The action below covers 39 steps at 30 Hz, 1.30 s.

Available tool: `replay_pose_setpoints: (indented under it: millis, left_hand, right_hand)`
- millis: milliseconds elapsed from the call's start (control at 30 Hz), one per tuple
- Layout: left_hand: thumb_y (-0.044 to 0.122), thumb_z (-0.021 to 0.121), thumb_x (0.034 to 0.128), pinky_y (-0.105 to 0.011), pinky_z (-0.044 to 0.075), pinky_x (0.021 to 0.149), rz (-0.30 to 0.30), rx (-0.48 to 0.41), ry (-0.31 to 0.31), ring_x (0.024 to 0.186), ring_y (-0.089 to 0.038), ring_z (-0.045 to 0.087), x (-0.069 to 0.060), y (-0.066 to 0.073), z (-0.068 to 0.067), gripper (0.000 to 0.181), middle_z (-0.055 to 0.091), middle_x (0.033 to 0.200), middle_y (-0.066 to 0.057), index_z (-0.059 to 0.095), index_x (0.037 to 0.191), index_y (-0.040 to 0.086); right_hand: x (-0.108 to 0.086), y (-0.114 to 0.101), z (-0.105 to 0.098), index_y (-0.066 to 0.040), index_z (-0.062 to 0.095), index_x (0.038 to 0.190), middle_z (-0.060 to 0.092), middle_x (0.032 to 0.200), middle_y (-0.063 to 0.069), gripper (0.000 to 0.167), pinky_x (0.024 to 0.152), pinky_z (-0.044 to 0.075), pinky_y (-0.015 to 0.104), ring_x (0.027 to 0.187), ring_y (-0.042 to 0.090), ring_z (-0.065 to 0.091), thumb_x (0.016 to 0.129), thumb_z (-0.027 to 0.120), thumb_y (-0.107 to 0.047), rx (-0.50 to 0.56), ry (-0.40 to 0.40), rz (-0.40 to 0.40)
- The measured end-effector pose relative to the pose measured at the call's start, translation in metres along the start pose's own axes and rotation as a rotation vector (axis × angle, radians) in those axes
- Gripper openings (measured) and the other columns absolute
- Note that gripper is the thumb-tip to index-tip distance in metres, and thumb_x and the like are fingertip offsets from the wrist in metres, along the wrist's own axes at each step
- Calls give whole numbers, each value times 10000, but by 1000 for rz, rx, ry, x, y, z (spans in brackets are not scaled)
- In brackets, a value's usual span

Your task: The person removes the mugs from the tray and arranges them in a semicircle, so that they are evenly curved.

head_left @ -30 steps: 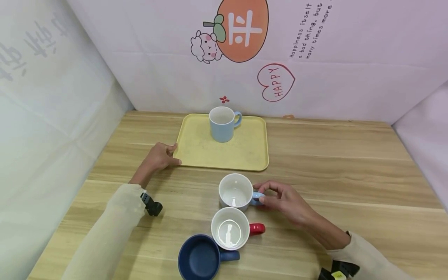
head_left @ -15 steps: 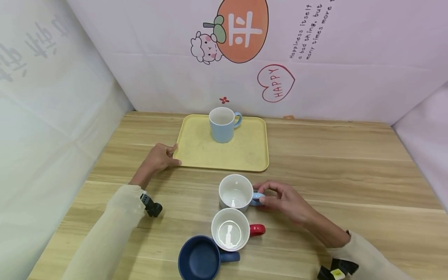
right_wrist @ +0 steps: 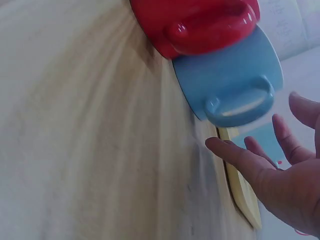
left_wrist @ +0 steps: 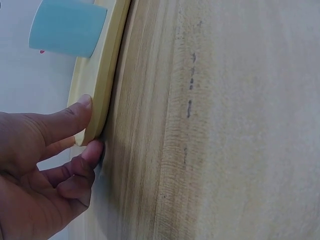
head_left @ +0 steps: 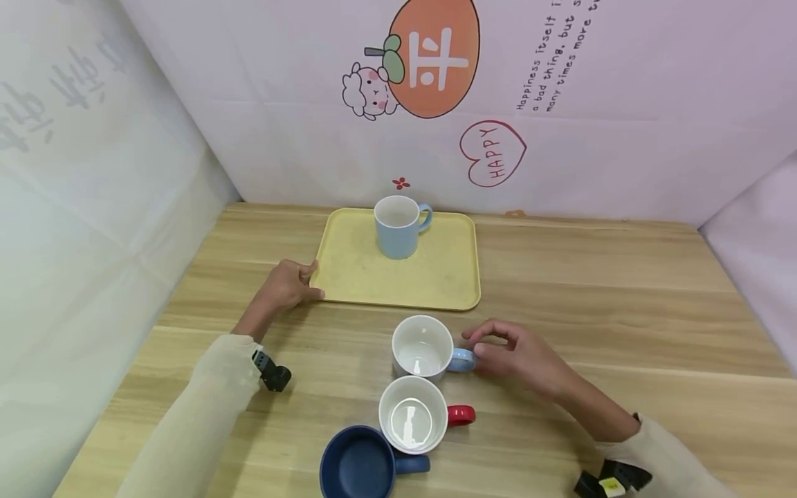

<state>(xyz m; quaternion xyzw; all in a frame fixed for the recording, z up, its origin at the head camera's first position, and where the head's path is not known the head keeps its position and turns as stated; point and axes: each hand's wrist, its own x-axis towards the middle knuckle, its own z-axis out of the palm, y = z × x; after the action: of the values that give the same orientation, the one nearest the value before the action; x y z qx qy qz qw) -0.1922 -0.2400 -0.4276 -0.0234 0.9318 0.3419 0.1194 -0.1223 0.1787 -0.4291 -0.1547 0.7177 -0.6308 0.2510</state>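
My left hand [head_left: 287, 284] pinches the near left corner of a yellow tray [head_left: 436, 283], thumb on the rim in the left wrist view. One light blue mug [head_left: 397, 239] stands upright on that tray. Before the tray is a second light blue mug [head_left: 420, 348], its handle pointing right. Just off that handle, my right hand [head_left: 526, 356] holds nothing; the right wrist view shows its fingers [right_wrist: 235, 154] spread and apart from the handle. Touching or nearly touching the second mug is a mug with a red handle [head_left: 413, 415], its outside red in the right wrist view.
A dark blue mug [head_left: 358, 463] stands nearest the front, handle to the right, close against the red mug. White printed cloth [head_left: 598, 166] hangs behind the wooden table [head_left: 623, 290] and at both sides.
My right hand has let go of the second light blue mug's handle and drawn slightly right. My left hand keeps its hold on the tray. The whole head view has shifted a little.
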Motion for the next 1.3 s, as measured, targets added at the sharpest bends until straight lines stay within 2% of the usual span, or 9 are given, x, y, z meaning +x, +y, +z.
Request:
replay_pose_setpoints:
  millis: [167, 300, 367, 467, 567, 733, 933, 1100, 1300]
  left_hand:
    - [106, 826, 832, -274, 342, 528, -15, 1, 8, 508, -105, 313, -1, -2, 1, 686, 602, 618, -83, 476, 1399, -58]
    - [124, 826, 834, -258, 309, 497, -4, 9, -4, 481, -90, 275, 1, -2, 2, 693, 520, 525, -33, 474, 1404, -53]
    - [122, 827, 831, -254, 294, 489, 8, 15, -6, 474, -86, 247, 2, 0, 0, 692, 542, 552, -74, 476, 1399, -61]
    - [112, 831, 825, -253, 289, 487, 4, 13, -4, 473, -84, 230, 2, 3, -1, 684, 708, 934, -205, 487, 1386, -72]
    - [107, 832, 822, -259, 291, 493, -13, 21, -3, 480, -86, 226, 2, 6, -4, 681, 540, 1355, -203, 492, 1382, -76]
    - [105, 838, 819, -269, 302, 518, -49, 43, -3, 505, -102, 247, 3, 6, -3, 686, 570, 1329, -214, 492, 1386, -69]
    - [106, 836, 822, -275, 339, 561, -34, 29, -12, 536, -113, 291, 3, 7, 6, 683, 524, 1378, -209, 491, 1384, -72]
    - [95, 836, 818, -293, 358, 604, -40, 35, 5, 568, -144, 300, 0, 6, 5, 672, 482, 1420, -174, 500, 1374, -76]
    - [100, 839, 815, -290, 331, 552, -41, 7, 8, 527, -123, 265, 0, 7, 2, 672, 464, 1434, -151, 504, 1373, -68]
  right_hand:
    - [7, -2, -10, 112, 573, 1171, 571, 1251, 316, 305, 885, 526, 431, 1148, 418, 603, 1038, 566, -162, 0, 4, -34]
    - [15, -6, -18, 77, 585, 1180, 604, 1196, 285, 295, 874, 534, 429, 1087, 405, 638, 1046, 554, -184, -75, 57, -72]
    - [22, -9, -22, 84, 578, 1176, 597, 1193, 295, 300, 870, 533, 451, 1079, 410, 638, 1051, 546, -186, -77, 69, -90]
    - [32, -14, -28, 91, 558, 1176, 577, 1204, 301, 323, 850, 539, 463, 1071, 401, 641, 1055, 538, -208, -73, 88, -88]
    - [42, -20, -33, 100, 527, 1186, 545, 1225, 316, 353, 829, 546, 472, 1069, 385, 641, 1056, 538, -228, -65, 101, -68]
    - [55, -28, -39, 115, 455, 1248, 513, 1241, 303, 412, 851, 530, 503, 1086, 347, 630, 1053, 541, -238, -81, 119, -11]
    - [67, -31, -52, 118, 409, 1318, 496, 1239, 293, 474, 886, 518, 480, 1086, 303, 622, 1057, 528, -260, -104, 145, 17]
    - [83, -29, -57, 122, 366, 1332, 434, 1276, 278, 489, 919, 497, 505, 1121, 341, 580, 1064, 508, -263, 11, 109, 25]
    - [102, -30, -64, 14, 418, 1278, 387, 1324, 227, 387, 977, 443, 543, 1194, 347, 501, 1062, 503, -295, 141, 111, 31]
